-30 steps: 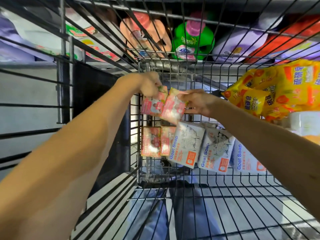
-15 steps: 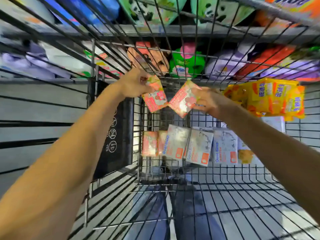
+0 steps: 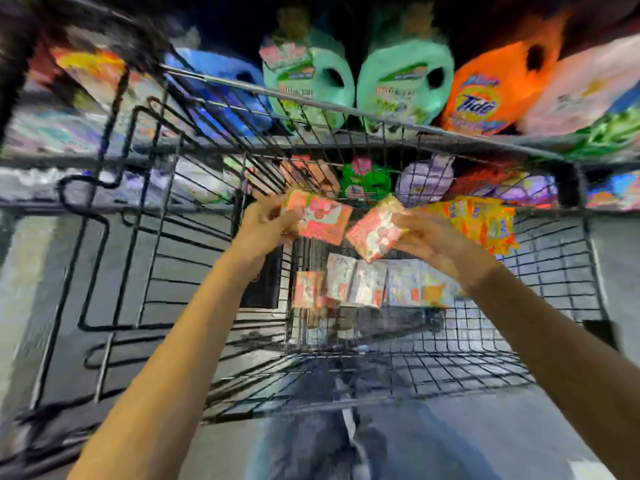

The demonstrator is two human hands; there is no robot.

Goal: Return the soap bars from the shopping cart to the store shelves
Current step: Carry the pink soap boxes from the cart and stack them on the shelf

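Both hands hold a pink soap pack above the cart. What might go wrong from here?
1. The left hand and right hand each hold one end of a pack; the left pink pack or right pink pack might slip back into the cart.
2. Their free corners nearly touch and could knock.
3. The cart's front rim lies between them and the green jugs; a pack may snag.

cart w/ soap pkts, shelf w/ jugs

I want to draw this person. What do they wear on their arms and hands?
Nothing that shows. The left forearm and right forearm are bare, no sleeves in view. The left grip and right grip are bare hands, no gloves, watch or bracelet. Rings: too blurred to tell.
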